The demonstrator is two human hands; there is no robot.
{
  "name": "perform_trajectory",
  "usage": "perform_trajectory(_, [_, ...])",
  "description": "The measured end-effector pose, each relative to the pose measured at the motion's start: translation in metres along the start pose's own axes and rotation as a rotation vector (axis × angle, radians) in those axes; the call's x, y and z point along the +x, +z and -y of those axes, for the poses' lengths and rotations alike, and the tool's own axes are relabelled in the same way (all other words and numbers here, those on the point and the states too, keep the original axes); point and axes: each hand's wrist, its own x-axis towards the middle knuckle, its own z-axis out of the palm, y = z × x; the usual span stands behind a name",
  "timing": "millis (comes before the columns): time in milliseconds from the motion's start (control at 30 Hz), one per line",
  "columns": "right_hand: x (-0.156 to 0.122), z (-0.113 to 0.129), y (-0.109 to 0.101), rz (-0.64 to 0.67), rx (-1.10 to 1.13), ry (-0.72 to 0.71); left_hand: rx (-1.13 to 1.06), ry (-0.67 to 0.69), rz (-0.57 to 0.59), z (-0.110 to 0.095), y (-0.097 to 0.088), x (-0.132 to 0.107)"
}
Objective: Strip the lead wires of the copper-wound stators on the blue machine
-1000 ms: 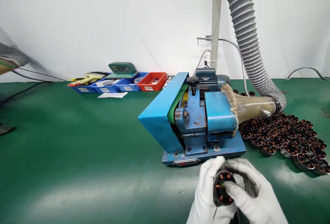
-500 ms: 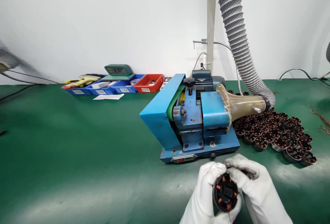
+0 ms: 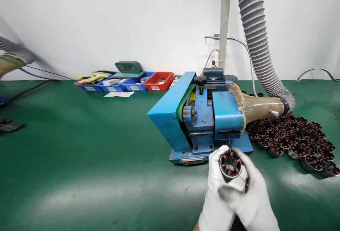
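Observation:
Both my hands wear white gloves and meet low in the middle of the view. My left hand (image 3: 215, 192) and my right hand (image 3: 253, 199) are closed together round a small round motor stator (image 3: 230, 164) with copper windings, its open end facing up. A thin wire trails from it. Just beyond my hands stands a blue bench machine (image 3: 199, 117) with a green belt under its sloped cover.
A grey ribbed hose (image 3: 255, 36) runs from a funnel on the machine's right side. Several more stators (image 3: 292, 139) lie grouped on the green table (image 3: 79, 153) at right. Blue and red bins (image 3: 132, 82) and a green clock sit at the back.
My hands have lifted the stator up and toward the machine's front and turned it so its open end faces up. The view has shifted slightly.

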Motion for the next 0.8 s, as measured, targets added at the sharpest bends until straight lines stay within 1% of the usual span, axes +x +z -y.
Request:
perform_trajectory(100, [0.015,0.001,0.015,-0.056,0.018,0.024,-0.099,-0.068,0.039,0.002,0.006,0.012])
perform_trajectory(167, [0.027,0.004,0.019,-0.071,0.059,0.015,-0.147,-0.096,0.045,-0.002,0.010,0.019])
perform_trajectory(233, [0.036,0.006,0.020,-0.071,0.084,-0.003,-0.197,-0.137,0.060,-0.007,0.014,0.023])
perform_trajectory(333, [0.040,0.005,0.018,-0.065,0.082,-0.010,-0.294,-0.188,0.077,-0.010,0.019,0.026])
perform_trajectory(400, [0.040,0.005,0.017,-0.057,0.089,0.009,-0.327,-0.196,0.078,-0.008,0.023,0.026])
perform_trajectory(500, [0.042,0.009,0.017,-0.045,0.110,0.057,-0.300,-0.192,0.061,-0.002,0.026,0.027])
perform_trajectory(600, [0.043,0.011,0.016,-0.057,0.108,0.064,-0.228,-0.149,0.064,0.001,0.025,0.026])
perform_trajectory(667, [0.038,0.007,0.013,-0.072,0.066,0.033,-0.152,-0.074,0.075,0.000,0.019,0.022])
perform_trajectory(733, [0.025,0.000,0.008,-0.047,0.019,-0.011,-0.024,0.067,0.090,0.000,0.009,0.015])
perform_trajectory(800, [0.006,-0.009,0.003,-0.001,0.052,-0.055,0.096,0.239,0.089,0.002,-0.003,0.006])
